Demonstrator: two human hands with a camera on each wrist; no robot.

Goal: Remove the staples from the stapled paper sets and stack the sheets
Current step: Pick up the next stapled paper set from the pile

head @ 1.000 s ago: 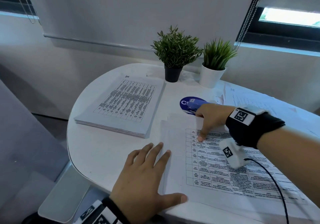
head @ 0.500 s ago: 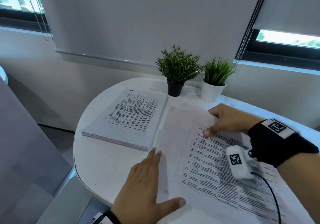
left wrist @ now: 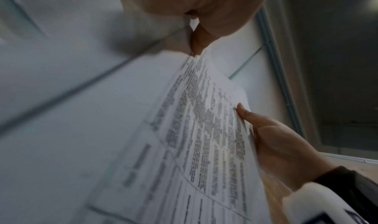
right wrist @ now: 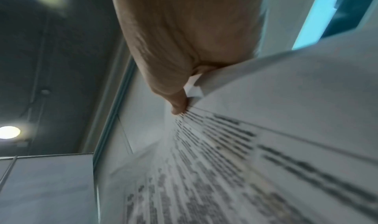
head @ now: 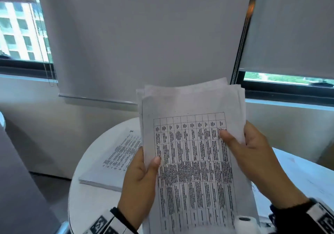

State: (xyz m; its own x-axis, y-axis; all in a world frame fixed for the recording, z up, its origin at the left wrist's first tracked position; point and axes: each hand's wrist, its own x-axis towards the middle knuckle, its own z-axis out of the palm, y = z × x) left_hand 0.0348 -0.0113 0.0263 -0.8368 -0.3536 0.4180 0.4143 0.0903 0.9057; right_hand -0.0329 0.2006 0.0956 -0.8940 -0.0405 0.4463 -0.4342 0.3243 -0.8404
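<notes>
A loose bundle of printed sheets (head: 191, 143) with a table on the front page stands upright in front of me, raised above the white round table (head: 86, 194). My left hand (head: 142, 177) grips its left edge, thumb on the front page. My right hand (head: 253, 154) grips the right edge, thumb pressed on the table print. The sheets' top edges are uneven and fanned. In the left wrist view the paper (left wrist: 200, 130) runs between both hands; in the right wrist view my thumb (right wrist: 178, 104) pinches the paper (right wrist: 266, 146). No staple shows.
A thick stack of printed sheets (head: 115, 163) lies flat on the left part of the table. More white paper (head: 310, 179) lies on the right side. Behind the table are a wall, roller blinds and windows. The plants and staple remover are hidden behind the raised bundle.
The sheets lay flat on the table under both hands; now both hands have lifted them upright by their side edges, and the camera has tilted up.
</notes>
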